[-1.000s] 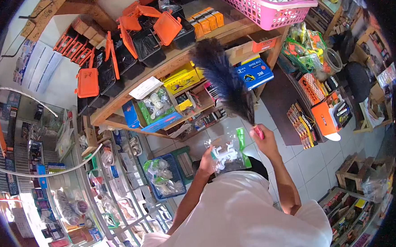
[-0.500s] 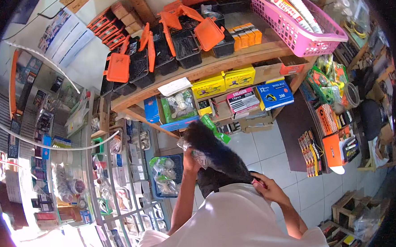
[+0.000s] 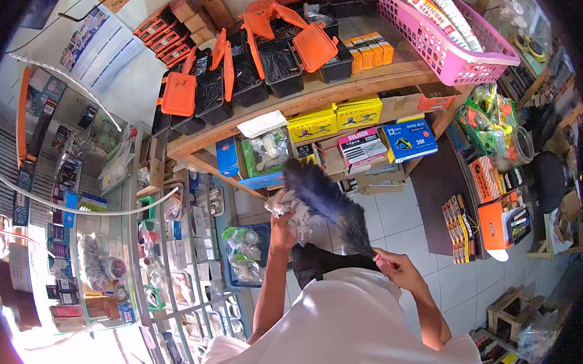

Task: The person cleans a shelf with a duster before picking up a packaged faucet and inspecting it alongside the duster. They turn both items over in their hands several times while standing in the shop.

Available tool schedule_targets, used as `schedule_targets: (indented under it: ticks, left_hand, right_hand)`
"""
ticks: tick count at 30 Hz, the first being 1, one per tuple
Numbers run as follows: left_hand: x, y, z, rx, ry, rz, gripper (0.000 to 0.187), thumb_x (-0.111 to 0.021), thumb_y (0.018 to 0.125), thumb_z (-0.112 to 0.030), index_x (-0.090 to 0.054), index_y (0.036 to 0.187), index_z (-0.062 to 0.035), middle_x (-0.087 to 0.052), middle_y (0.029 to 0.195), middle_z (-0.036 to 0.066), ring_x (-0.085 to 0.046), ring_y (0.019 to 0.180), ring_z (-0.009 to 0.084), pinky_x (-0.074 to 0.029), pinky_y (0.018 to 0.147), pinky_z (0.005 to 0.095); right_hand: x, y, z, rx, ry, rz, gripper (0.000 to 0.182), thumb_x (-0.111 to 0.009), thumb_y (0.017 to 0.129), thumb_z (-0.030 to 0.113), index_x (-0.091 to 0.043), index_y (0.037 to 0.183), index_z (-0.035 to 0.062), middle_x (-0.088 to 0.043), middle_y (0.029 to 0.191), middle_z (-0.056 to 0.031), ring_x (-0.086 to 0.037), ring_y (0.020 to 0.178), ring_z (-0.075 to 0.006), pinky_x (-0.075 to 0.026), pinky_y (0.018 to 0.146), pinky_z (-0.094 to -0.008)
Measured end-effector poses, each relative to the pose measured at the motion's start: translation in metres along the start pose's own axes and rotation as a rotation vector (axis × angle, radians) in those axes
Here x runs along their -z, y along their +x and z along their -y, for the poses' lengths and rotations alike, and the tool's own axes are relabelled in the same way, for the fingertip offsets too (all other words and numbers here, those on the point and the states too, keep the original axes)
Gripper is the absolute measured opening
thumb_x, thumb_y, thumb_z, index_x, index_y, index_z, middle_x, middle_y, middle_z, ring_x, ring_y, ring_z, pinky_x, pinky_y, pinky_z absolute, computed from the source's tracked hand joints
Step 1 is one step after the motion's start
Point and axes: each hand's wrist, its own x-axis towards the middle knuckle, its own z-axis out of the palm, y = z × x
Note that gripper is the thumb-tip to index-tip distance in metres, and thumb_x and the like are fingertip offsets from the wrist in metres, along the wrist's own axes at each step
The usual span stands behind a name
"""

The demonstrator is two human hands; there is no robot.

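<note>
Pale tiles [image 3: 399,214] cover the floor of a crowded shop, with a wooden shelf [image 3: 313,99] across the front. On its top stand black bins [image 3: 282,69] with orange lids [image 3: 315,47], small orange boxes [image 3: 368,51] and a pink basket [image 3: 460,60] of sealant tubes [image 3: 436,16]. Below sit yellow boxes [image 3: 358,112], a pink-and-white box [image 3: 362,148] and a blue 3M box [image 3: 410,140].

The person's right hand [image 3: 401,270] is closed around the red handle [image 3: 386,263] of a dark feather duster [image 3: 329,203]. The duster slants up and to the left from that hand, over the floor, its feathered end just in front of the shelf.

The left hand [image 3: 281,230] grasps a crinkled clear packet [image 3: 298,216] with whitish contents, its fingers bent around one side. The packet is right beside the feathers; whether they touch, one cannot tell. Near the left forearm, a blue tray [image 3: 264,239] holds more bagged goods [image 3: 244,254].
</note>
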Motion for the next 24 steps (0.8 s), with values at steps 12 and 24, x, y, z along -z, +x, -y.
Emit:
schedule_targets:
  ticks: [12, 24]
  left_hand:
    - [0.029, 0.01, 0.012, 0.128, -0.195, 0.021, 0.041, -0.05, 0.093, -0.015, -0.046, 0.133, -0.0096, -0.057, 0.12, 0.006, -0.058, 0.106, 0.0246, -0.05, 0.09, 0.0402]
    - [-0.002, -0.003, -0.017, -0.064, 0.031, 0.112, 0.056, -0.057, 0.088, -0.019, -0.038, 0.141, -0.0118, -0.047, 0.137, 0.01, -0.05, 0.122, 0.0284, -0.044, 0.102, 0.0431]
  right_hand:
    - [0.0, -0.004, -0.003, 0.091, 0.02, 0.121, 0.039, -0.061, 0.094, 0.025, -0.056, 0.132, 0.0174, -0.071, 0.097, -0.0065, -0.061, 0.08, -0.01, -0.049, 0.08, -0.026]
    - [-0.001, 0.002, -0.012, 0.021, 0.003, -0.052, 0.04, -0.061, 0.094, 0.022, -0.055, 0.132, 0.0144, -0.068, 0.089, -0.0006, -0.053, 0.074, -0.0061, -0.047, 0.072, -0.0228]
